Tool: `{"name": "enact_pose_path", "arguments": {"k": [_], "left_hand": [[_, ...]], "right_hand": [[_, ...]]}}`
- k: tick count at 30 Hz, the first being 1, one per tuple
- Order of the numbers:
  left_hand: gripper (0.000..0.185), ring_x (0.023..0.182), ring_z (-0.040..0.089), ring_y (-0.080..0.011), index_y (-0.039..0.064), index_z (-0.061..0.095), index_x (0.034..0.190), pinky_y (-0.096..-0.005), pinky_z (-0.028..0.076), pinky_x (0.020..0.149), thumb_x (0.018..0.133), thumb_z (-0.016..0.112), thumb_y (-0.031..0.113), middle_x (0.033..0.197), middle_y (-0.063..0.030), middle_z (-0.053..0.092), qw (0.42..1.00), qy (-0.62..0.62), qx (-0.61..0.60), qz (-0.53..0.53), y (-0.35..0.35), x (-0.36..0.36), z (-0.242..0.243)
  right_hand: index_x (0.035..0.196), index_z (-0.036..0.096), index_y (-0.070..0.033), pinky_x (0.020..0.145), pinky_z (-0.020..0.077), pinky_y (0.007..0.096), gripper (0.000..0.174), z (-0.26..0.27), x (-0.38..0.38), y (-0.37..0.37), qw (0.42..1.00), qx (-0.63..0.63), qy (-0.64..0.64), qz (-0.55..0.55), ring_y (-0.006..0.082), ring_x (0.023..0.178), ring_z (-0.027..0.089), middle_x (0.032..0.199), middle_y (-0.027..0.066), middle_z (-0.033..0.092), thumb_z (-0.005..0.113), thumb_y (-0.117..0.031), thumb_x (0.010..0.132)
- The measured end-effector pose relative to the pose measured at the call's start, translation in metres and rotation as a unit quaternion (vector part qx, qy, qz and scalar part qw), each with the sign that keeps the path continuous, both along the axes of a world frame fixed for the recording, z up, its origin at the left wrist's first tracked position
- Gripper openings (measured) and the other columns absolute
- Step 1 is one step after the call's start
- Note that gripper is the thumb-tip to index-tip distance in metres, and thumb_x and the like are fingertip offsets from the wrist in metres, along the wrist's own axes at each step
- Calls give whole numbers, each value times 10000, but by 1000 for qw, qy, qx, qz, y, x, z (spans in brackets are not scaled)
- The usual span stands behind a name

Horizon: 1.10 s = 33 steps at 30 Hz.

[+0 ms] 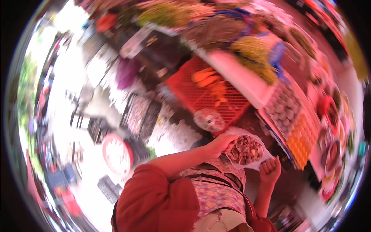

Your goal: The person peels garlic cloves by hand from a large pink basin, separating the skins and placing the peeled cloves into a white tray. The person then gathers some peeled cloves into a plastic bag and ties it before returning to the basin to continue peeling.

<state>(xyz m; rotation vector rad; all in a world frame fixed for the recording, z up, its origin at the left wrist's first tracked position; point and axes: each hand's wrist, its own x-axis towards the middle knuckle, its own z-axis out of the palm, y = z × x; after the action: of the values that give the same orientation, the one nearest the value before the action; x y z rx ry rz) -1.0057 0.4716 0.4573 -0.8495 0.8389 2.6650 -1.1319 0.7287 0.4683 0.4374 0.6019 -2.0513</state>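
Observation:
A thin white plastic bag (262, 137) is held spread in front of my waist. Its mouth shows a heap of small brownish pieces (246, 149), tinted red by the light; I cannot tell exactly what they are. My left hand (222, 145) grips the bag's left rim, fingers curled beside the pieces. On the other side, my right hand (270, 169) is closed on the bag's lower right edge. Just beyond the bag lies a red plastic crate (185, 78) with carrots (206, 76) on its slatted surface. A pale round dish-like thing (209, 120) sits at the crate's near corner.
Trays of eggs (282, 108) and orange-yellow round items (301, 139) stand right of my hands. A white foam box edge (232, 78) runs behind the crate, with yellowish bundled produce (255, 55) beyond. A red-rimmed basin (117, 153) stands on the floor at left.

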Motion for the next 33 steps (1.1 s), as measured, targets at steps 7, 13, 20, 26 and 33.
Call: {"name": "enact_pose_path", "arguments": {"k": [7, 13, 20, 26, 33], "left_hand": [[269, 410, 255, -76, 103, 481, 773, -252, 175, 415, 979, 464, 275, 512, 64, 284, 964, -67, 88, 242, -7, 123, 61], [234, 449, 266, -58, 87, 532, 792, -237, 180, 424, 961, 497, 245, 555, 77, 320, 925, -50, 45, 375, -27, 209, 67], [152, 597, 415, -62, 55, 572, 879, -212, 319, 540, 925, 571, 200, 686, 11, 497, 851, -112, -141, 494, -99, 308, 48], [169, 534, 341, -30, 88, 541, 786, -225, 243, 491, 896, 623, 186, 605, 73, 407, 833, -181, -206, 480, -192, 389, 70], [234, 449, 259, -31, 103, 494, 695, -232, 172, 428, 907, 591, 116, 544, 83, 328, 833, -87, -132, 531, -317, 419, 76]], "right_hand": [[842, 473, -89, 417, 216, 230, 246, 69, 62, -74, 938, 13, 63, 341, 50, 432, 258, 564, -72, 270, 466, -295, 976], [828, 487, -105, 451, 255, 232, 226, 70, 125, -178, 895, -23, -59, 441, 65, 469, 309, 571, -62, 278, 480, -282, 969], [732, 465, -129, 492, 328, 273, 234, 47, 220, -309, 888, 151, 76, 427, 105, 483, 391, 566, -28, 371, 491, -204, 952], [649, 393, -134, 435, 266, 263, 303, 44, 258, -403, 859, 56, 147, 486, 89, 428, 308, 509, -47, 293, 500, -151, 933], [623, 342, -158, 413, 221, 258, 349, 60, 273, -518, 859, 23, 119, 497, 70, 398, 215, 495, -69, 252, 471, -169, 947]]}}
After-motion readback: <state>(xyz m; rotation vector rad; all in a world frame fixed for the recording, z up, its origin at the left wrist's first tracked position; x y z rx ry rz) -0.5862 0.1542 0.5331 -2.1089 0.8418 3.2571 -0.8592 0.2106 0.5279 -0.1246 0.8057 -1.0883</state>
